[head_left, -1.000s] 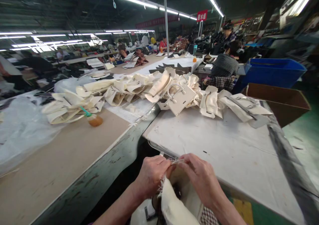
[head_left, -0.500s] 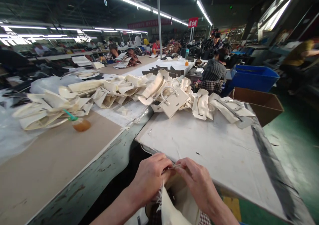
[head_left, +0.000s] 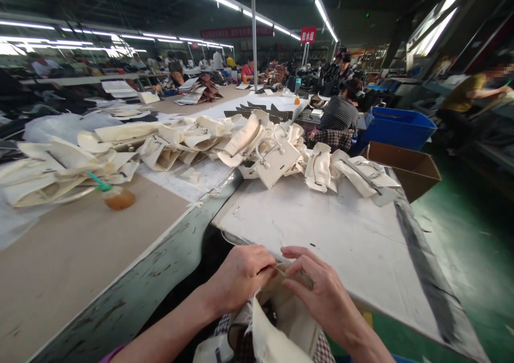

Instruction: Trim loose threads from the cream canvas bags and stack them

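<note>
One cream handbag shell [head_left: 273, 336], frayed: left hand [head_left: 244, 276] pinches it; right hand [head_left: 319, 282], fingers newly spread, seemingly leaves the left holding alone.

We log a workpiece [head_left: 275, 336] before the right-hand tabletop's [head_left: 321, 221] near edge, bags [head_left: 277, 165] along its far edge (carton [head_left: 417, 174] right).

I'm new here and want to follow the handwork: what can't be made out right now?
Left hand: most fingertips, hidden in the head view behind its own knuckles.
Cream bag piece: its near end, cut off by the head view's bottom edge.
Blue bin: its floor, hidden in the head view by its near wall.
Red banner: lettering, too small and dim in the head view.
</note>
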`<state>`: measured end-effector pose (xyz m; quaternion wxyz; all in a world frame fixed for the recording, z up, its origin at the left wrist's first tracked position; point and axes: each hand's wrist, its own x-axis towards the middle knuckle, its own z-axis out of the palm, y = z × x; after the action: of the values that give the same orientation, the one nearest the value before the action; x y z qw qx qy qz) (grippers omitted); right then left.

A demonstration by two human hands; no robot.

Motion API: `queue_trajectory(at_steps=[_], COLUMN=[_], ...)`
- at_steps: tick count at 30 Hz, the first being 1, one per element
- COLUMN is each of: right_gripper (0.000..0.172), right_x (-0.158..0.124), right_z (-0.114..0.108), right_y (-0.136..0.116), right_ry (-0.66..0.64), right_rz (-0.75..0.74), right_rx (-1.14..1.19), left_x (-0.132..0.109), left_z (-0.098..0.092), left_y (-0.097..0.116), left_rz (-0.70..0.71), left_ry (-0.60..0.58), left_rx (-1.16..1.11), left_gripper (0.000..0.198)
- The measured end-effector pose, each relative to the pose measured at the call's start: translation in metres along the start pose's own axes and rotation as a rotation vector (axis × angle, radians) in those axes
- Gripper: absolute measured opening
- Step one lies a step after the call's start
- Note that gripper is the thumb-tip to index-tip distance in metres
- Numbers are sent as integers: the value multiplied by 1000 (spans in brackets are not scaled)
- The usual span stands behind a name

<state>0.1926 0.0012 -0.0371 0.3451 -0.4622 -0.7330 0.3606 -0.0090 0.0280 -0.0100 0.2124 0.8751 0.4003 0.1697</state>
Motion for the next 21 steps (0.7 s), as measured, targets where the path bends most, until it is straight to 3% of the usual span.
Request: queue_trajectory(at_steps=[8, 16, 21], right_gripper=[29, 11, 13], right_x=[-13, -13, -13], right_z=[2, 0, 0], right_y=[0, -4, -5], right_ry=[76, 82, 94], right_rz=[260, 302, 305], right_rx=[-14, 18, 94], left_x=[2, 2, 3], left_z=[-5, -11, -14], left_y=[4, 5, -1], left_rz=[-42, -126, -179], left_ry=[-13, -50, -78], left_rx=[-28, -190, -288], left_gripper=[15, 13, 13])
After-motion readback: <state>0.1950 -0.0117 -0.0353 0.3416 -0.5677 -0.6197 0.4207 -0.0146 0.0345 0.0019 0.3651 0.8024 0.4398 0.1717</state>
